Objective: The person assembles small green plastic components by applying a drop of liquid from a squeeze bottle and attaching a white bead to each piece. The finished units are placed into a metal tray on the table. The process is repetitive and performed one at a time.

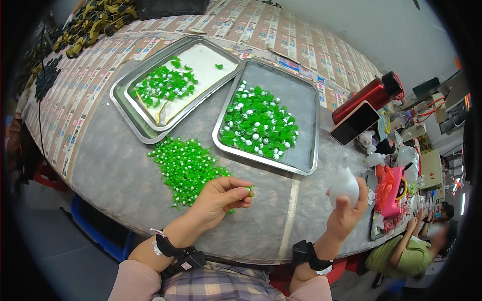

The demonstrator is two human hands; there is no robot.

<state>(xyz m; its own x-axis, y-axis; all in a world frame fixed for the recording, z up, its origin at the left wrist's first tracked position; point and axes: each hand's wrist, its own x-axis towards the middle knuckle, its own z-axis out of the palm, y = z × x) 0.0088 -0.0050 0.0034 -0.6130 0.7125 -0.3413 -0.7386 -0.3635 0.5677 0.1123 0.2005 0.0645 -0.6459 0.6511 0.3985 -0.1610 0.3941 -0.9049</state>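
My left hand (223, 199) pinches a small green plastic piece (251, 190) between thumb and fingertips, above the table near its front edge. To the right, my right hand (346, 215) is wrapped round a rounded white squeeze bottle (345, 188) whose narrow tip points up and away. Beside my left hand lies a loose heap of small green pieces with white dots (188, 168). Beyond it stands a metal tray (298, 85) holding many green pieces with white balls (258, 123). Another metal tray (122, 105), at the far left, carries similar green-and-white pieces (165, 83).
A red flask (359, 100) lies at the right with a dark-screened phone (355, 122) leaning on it. Further right are a pink container (394, 193) and plastic bags. Yellow-and-black toy parts (98, 25) are piled far left. A person in green (406, 253) sits at the right.
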